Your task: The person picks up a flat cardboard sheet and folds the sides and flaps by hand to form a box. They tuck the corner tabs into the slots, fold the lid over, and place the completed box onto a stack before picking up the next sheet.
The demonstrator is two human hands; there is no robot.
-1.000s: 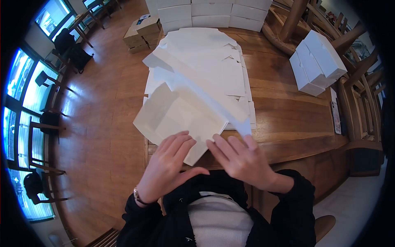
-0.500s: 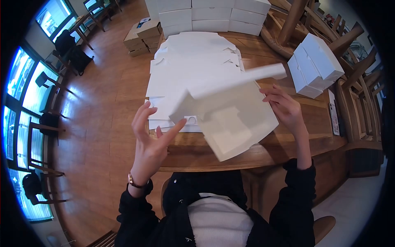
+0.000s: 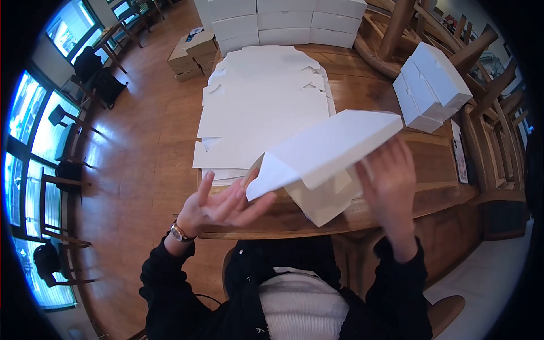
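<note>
A part-folded white carton [image 3: 334, 144] tilts above the wooden table [image 3: 365, 79], the right hand [image 3: 391, 184] clamped on its right side. The left hand [image 3: 229, 205] (watch at the wrist) spreads its fingers, seemingly touching a flap.

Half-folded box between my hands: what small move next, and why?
I'd probably fold in the pointed flap with the left hand: it juts from the left end of the white box, right at those open fingers, while the right hand is at the other end, seemingly placed to steady it.
</note>
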